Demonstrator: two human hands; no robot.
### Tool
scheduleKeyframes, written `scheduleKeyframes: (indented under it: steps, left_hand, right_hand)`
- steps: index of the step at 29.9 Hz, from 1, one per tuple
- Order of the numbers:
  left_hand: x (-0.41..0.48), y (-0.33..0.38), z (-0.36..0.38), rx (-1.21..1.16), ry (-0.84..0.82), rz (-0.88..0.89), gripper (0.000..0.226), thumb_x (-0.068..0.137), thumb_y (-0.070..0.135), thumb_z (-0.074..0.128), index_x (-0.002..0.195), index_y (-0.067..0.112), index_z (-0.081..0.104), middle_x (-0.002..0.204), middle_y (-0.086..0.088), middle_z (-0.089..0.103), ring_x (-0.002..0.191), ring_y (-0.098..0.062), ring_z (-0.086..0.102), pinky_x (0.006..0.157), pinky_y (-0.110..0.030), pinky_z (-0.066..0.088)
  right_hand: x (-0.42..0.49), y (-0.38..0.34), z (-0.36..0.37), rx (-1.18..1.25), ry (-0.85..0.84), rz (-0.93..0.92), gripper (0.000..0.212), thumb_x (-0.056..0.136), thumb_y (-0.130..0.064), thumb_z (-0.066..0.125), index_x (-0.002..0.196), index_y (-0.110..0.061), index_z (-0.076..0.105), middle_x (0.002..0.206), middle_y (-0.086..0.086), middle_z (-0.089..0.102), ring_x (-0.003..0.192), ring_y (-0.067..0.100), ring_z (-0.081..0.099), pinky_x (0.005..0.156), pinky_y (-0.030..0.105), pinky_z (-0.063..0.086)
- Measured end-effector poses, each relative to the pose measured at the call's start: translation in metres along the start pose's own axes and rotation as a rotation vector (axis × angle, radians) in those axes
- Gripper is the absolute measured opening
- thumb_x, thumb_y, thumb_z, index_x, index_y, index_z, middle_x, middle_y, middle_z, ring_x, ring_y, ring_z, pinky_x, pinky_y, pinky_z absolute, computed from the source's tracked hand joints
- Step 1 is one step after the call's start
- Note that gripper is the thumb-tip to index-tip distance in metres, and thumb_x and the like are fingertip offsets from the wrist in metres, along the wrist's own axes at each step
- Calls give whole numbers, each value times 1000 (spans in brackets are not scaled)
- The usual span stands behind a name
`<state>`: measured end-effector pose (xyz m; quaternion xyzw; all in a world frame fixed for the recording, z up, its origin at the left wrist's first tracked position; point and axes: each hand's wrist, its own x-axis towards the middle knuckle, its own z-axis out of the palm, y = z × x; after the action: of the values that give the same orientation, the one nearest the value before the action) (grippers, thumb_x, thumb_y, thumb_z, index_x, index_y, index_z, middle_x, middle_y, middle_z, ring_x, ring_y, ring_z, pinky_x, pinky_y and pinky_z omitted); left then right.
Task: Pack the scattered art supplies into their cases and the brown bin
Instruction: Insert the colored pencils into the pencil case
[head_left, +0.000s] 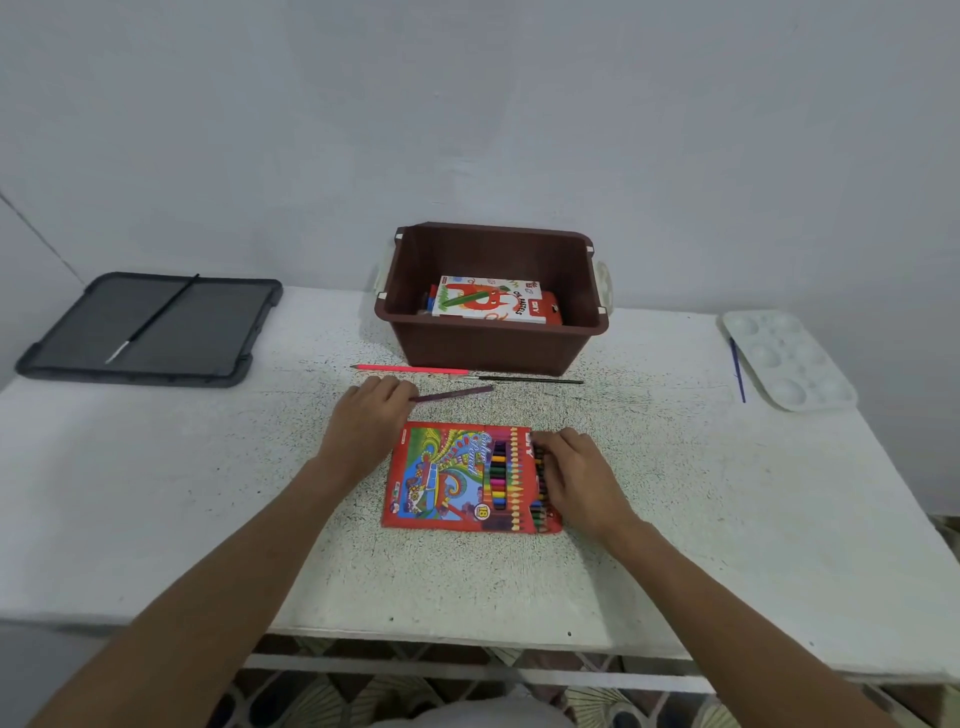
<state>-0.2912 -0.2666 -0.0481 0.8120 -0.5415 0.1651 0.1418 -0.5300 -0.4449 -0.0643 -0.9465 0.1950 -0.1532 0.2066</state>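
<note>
So, the desk (675, 467) is white w/ black speckles. The colour pencil case (447, 478), red, lies flat at centre, open end toward 3 o'clock w/ pencil ends showing. The right hand (576, 475) sits on that end, fingers curled over the case's edge & the pencils; can't tell if it pinches any single pencil. The left hand (371, 415), approx 10 o'clock from the case, has its fingers curled round one end of a purple pencil (457, 392); the rest sticks out toward 3 o'clock. Just beyond, a pink pencil (410, 368) & a thin dark brush (530, 380) lie nearly end to end in front of the brown bin (493, 353). The bin stands at 12 o'clock, w/ an oil pastels box (488, 299) inside, other packs beside it. At 10 o'clock: a grey lid (218, 332) w/ a black brush (156, 312) on it. At 2 o'clock: a white palette (787, 358), w/ a blue brush (737, 371) along its left side.
</note>
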Motion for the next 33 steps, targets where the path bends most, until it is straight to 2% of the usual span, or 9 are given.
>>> scheduleKeyframes:
  steps: [2,6,8,12,20,23,26,29,33]
  left_hand:
    - [2,9,-3,-165,95,-53,15,86,10,71,98,5,63,84,-6,65,68,-18,62,55,-23,49]
    - [6,36,-13,-484,275,-372,22,91,6,65,112,1,62,92,3,63,72,-2,59,64,-6,43]
    - [9,48,-19,-691,316,-519,17,92,6,63,109,3,63,92,5,64,75,5,60,64,-5,48]
    - [7,60,-18,-1171,201,-753,10,91,7,64,101,7,66,95,-3,72,90,-11,71,82,-25,57]
    - [-6,89,-22,-1505,-8,-765,14,84,2,71,98,4,68,90,-6,75,83,-12,71,66,-17,52]
    - [-6,93,-24,-1547,-24,-769,12,85,1,69,97,2,67,86,-3,75,80,-9,70,64,-17,51]
    - [-4,80,-23,-1506,-25,-779,10,88,8,67,98,7,68,95,-6,75,88,-16,71,73,-24,55]
    - [-7,57,-16,-1300,11,-851,15,87,16,70,101,14,67,96,-5,74,88,-21,72,72,-29,57]
    - [-20,36,-5,-903,18,-777,16,88,21,70,102,15,66,102,4,68,90,-7,65,70,-21,53]
  right_hand:
    - [0,-2,1,-8,11,12,30,94,-9,53,123,-8,60,105,9,61,92,26,54,81,40,48]
    - [1,-9,2,-13,61,32,25,94,-13,54,118,-9,61,102,8,58,92,25,53,79,40,49]
    - [3,-14,1,15,68,21,27,96,-19,50,119,-10,60,105,5,57,95,22,52,81,34,47]
    - [9,-24,-3,46,96,-29,28,98,-22,53,122,-11,60,109,3,57,98,17,52,84,28,45]
    - [21,-41,-7,20,150,-116,28,95,-20,60,121,-10,64,103,3,58,93,18,52,79,26,43]
    - [22,-40,-7,-7,140,-137,22,95,-18,58,114,-11,68,97,2,59,87,19,50,75,27,42]
    - [21,-27,-11,-86,135,-143,19,93,-16,63,110,-12,70,93,0,62,82,19,49,69,30,42]
    - [16,2,-22,-182,130,-85,18,84,-11,74,102,-9,72,87,2,65,77,17,47,64,29,39]
    - [6,54,-43,-327,131,19,17,81,-2,74,97,-7,74,81,7,66,69,23,47,59,30,34]
